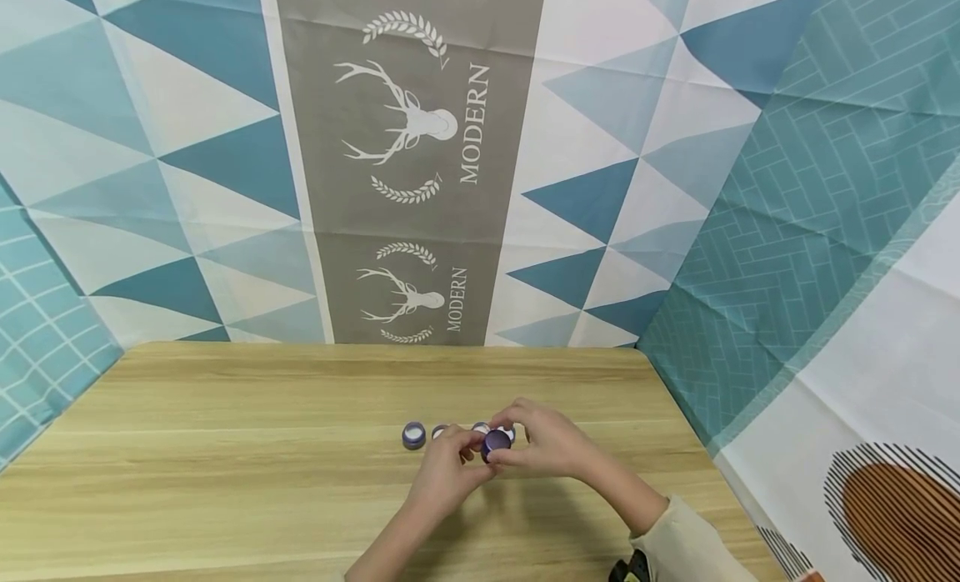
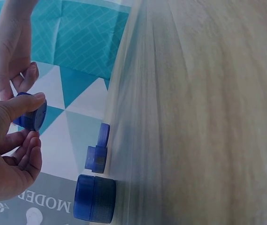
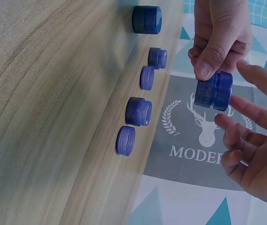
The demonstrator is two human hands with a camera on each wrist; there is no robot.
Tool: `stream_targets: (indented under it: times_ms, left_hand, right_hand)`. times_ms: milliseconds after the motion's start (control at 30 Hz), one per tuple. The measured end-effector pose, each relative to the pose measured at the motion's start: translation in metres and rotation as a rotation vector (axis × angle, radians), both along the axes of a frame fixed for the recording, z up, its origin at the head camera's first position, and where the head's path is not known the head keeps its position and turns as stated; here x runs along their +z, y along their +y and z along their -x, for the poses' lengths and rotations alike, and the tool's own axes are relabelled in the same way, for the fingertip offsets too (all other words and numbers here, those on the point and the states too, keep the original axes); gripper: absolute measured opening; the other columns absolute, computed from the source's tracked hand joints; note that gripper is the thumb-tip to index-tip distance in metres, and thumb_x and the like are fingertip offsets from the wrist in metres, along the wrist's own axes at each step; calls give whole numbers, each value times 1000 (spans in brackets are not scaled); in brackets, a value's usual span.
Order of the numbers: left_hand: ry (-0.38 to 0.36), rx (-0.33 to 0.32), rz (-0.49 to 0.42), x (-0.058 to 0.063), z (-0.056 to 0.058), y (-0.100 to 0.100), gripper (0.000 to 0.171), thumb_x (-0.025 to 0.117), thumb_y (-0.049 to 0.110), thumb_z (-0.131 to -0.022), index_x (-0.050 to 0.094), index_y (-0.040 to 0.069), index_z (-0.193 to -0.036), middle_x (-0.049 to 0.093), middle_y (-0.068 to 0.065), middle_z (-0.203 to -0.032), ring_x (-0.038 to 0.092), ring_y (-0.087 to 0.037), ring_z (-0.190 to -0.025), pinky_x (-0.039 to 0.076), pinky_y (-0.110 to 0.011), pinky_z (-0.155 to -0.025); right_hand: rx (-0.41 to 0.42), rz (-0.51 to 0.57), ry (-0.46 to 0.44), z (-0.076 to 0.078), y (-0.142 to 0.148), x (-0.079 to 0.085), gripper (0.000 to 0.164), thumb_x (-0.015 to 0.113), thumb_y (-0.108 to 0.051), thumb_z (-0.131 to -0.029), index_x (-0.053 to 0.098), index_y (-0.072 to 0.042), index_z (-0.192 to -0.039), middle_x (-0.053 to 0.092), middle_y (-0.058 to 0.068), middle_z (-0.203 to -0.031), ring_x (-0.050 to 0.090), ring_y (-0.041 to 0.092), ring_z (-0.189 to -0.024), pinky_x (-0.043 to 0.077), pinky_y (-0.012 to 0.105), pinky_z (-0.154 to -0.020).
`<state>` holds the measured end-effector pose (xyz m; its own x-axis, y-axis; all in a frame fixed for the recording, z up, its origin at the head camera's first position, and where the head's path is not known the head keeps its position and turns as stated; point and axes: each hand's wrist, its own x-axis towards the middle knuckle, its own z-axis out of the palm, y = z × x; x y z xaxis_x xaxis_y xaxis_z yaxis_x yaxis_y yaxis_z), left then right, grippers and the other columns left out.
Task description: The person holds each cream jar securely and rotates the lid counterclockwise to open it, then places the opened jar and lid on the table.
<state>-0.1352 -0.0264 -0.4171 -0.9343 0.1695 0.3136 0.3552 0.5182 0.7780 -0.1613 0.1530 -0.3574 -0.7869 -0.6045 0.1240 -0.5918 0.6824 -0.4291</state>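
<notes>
A small dark blue jar with a lid (image 3: 214, 91) and pale lettering is held up over the table. My left hand (image 1: 448, 465) pinches it between thumb and fingers from the left. Fingers of my right hand (image 1: 550, 441) are spread about its lid side; in the right wrist view that thumb stands off the lid, with fingertips close to its lower edge. Beyond the hands, a row of blue pieces lies on the wooden table: a thick jar (image 3: 147, 19), a smaller open jar (image 3: 157, 58), a flat lid (image 3: 146, 78), another open jar (image 3: 138, 111) and another lid (image 3: 125, 140).
The wooden table (image 1: 225, 482) meets a patterned cloth backdrop (image 1: 420, 215) along its far edge. More cloth (image 1: 810, 198) hangs along the right side. The hands partly cover the row of jars in the head view.
</notes>
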Motion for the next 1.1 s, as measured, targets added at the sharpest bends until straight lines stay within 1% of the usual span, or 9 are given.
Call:
stream_targets:
  times_ms: [133, 200, 333, 400, 467, 667, 833, 933, 1100]
  left_hand:
    - [-7, -3, -17, 0, 0, 0, 30, 82, 27, -69, 70, 7, -89, 61, -3, -82, 51, -11, -74, 43, -18, -64]
    - [-6, -4, -19, 0, 0, 0, 29, 82, 27, -69, 70, 7, -86, 61, -3, -82, 51, -11, -74, 43, -18, -64]
    - [6, 3, -5, -1, 1, 0, 31, 81, 24, -69, 71, 6, -92, 60, -1, -81, 50, -9, -73, 43, -17, -63]
    - [9, 10, 1, -1, 1, 0, 32, 81, 22, -69, 71, 6, -95, 60, -1, -81, 50, -8, -73, 43, -17, -63]
    - [4, 14, 1, 0, 1, 0, 34, 81, 22, -68, 71, 7, -97, 60, 0, -82, 50, -9, -73, 43, -18, -63]
    - [-47, 16, -8, 2, 0, 0, 34, 81, 27, -69, 71, 8, -96, 60, 2, -83, 50, -10, -75, 43, -18, -65]
    - [-47, 12, -6, 2, 0, 0, 32, 81, 27, -69, 71, 9, -93, 59, 4, -83, 51, -10, -75, 43, -18, -65]
    - [-27, 14, 2, 2, 1, 1, 32, 82, 26, -68, 71, 8, -93, 59, 3, -82, 51, -9, -74, 43, -18, -65]
    - [3, 16, 17, 1, 0, 1, 34, 81, 22, -68, 71, 7, -97, 59, 0, -81, 50, -9, -72, 42, -17, -63]
  right_hand:
    - [2, -29, 20, 0, -1, 1, 29, 72, -31, -80, 67, -18, -106, 60, -7, -93, 46, 4, -72, 40, 18, -58]
    - [21, -34, 17, 1, 0, 1, 31, 72, -28, -80, 66, -18, -109, 61, -5, -97, 47, 4, -73, 41, 17, -59]
    - [28, -17, -15, 0, 0, 0, 43, 72, -37, -79, 63, -16, -116, 62, -3, -107, 49, 6, -79, 42, 18, -62]
    - [8, 0, -25, 0, 0, 0, 49, 70, -45, -79, 63, -15, -118, 62, -2, -108, 50, 7, -81, 42, 18, -62]
    - [-17, 13, -22, 0, 0, -1, 51, 68, -49, -80, 64, -14, -116, 61, -3, -105, 50, 8, -80, 42, 19, -62]
    - [-65, 14, 0, 0, 0, -3, 36, 71, -44, -79, 67, -18, -104, 57, -9, -89, 47, 6, -72, 40, 19, -58]
    - [-33, -30, 20, 1, -1, -2, 30, 73, -32, -80, 67, -18, -106, 57, -8, -88, 44, 4, -70, 39, 18, -57]
    - [-3, -45, 20, 1, -1, -1, 34, 72, -32, -80, 66, -18, -110, 58, -7, -92, 46, 4, -71, 39, 17, -58]
    - [-15, -19, -8, -1, 0, -3, 49, 71, -46, -79, 63, -16, -116, 60, -6, -98, 49, 5, -78, 41, 18, -61]
